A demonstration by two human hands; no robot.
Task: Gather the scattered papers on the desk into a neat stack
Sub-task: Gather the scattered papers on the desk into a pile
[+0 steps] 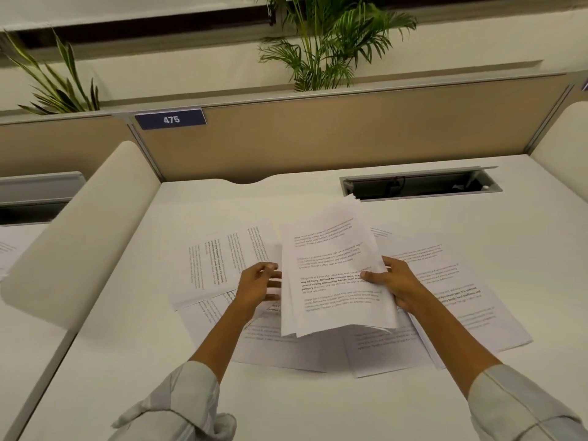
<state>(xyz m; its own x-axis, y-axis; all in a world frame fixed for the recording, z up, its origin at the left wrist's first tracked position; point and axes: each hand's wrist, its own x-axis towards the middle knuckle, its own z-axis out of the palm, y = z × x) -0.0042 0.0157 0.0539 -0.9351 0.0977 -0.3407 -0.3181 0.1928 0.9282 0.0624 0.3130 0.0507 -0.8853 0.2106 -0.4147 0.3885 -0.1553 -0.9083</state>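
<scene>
A bundle of printed white sheets (334, 272) is lifted off the white desk (133, 361) at the centre. My right hand (394, 281) grips the bundle's right edge, thumb on top. At the bundle's left edge, my left hand (257, 284) has its fingers spread; whether it touches the paper I cannot tell. Several loose printed sheets still lie flat on the desk: a group at the left (219, 262), some under the bundle (375, 348) and a larger spread at the right (461, 294).
A tan partition (318, 135) with a blue "475" tag (171, 119) closes the back. An open cable tray (420, 184) sits behind the papers. Cream side dividers stand at the left (79, 230) and right (563, 148). Plants (331, 39) rise behind the partition.
</scene>
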